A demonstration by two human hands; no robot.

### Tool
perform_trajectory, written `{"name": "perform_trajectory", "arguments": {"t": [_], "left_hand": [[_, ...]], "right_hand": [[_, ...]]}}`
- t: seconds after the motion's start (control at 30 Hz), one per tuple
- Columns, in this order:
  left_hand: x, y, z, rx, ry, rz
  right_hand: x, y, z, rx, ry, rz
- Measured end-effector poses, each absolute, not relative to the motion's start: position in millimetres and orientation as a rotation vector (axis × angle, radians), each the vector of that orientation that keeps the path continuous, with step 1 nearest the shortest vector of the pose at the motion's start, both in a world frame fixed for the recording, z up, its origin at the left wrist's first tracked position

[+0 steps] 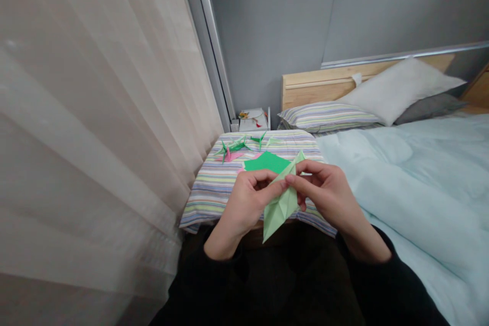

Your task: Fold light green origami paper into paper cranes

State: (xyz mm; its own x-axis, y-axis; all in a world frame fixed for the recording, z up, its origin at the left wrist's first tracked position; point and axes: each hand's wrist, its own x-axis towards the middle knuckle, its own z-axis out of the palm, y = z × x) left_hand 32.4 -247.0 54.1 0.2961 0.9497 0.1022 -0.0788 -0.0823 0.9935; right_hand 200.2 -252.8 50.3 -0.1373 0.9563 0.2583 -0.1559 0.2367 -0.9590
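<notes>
A light green sheet of origami paper [280, 209], folded into a long diamond-like shape, is held up above the near edge of the table. My left hand [252, 196] pinches it from the left, thumb on the front face. From the right, my right hand [323, 186] grips its upper part between thumb and fingers. Both thumbs nearly meet at the middle of the paper. Behind the hands lies a darker green sheet of paper [267, 161], partly hidden by them. Folded green paper cranes [239, 146] and a pink folded paper [231, 155] sit farther back.
A striped cloth [210, 188] covers the small table. To the right is a bed with a pale blue quilt [420, 163] and pillows [405, 86]. A sheer curtain [114, 112] hangs along the left. A white stand [254, 119] with small items is behind the table.
</notes>
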Motion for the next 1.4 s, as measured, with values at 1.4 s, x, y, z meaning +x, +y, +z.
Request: {"name": "perform_trajectory", "arguments": {"t": [1.4], "left_hand": [[28.7,-252.0,48.4,1.392,0.983,1.226]], "right_hand": [[195.7,-248.0,48.9,-0.866,-1.403,1.063]]}}
